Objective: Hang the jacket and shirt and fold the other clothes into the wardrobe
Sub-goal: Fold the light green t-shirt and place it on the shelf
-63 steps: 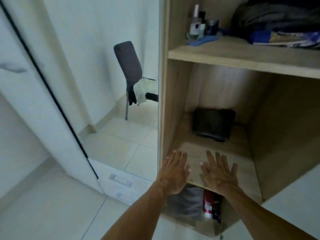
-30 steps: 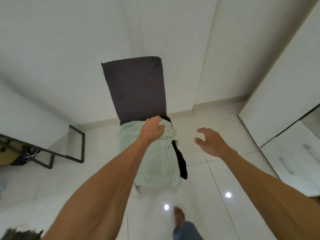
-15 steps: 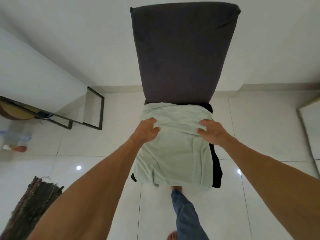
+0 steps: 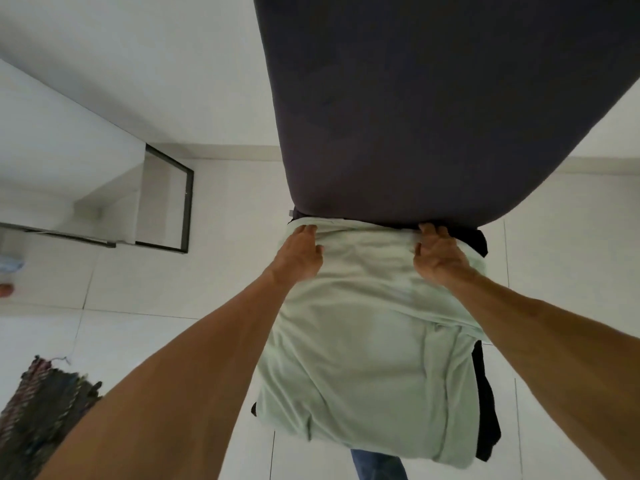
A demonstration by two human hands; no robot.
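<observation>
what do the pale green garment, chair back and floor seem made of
The pale green garment: thin soft cloth, matte, maybe cotton; it drapes and creases loosely. The chair back: dark grey upholstery fabric, matte, with rounded padded edges. The floor: pale glossy tiles, likely ceramic; thin joint lines and a sheen show.

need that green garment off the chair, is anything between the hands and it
Nothing visible. The left hand and right hand grip the green garment at its top edge, just below the chair back.
</observation>
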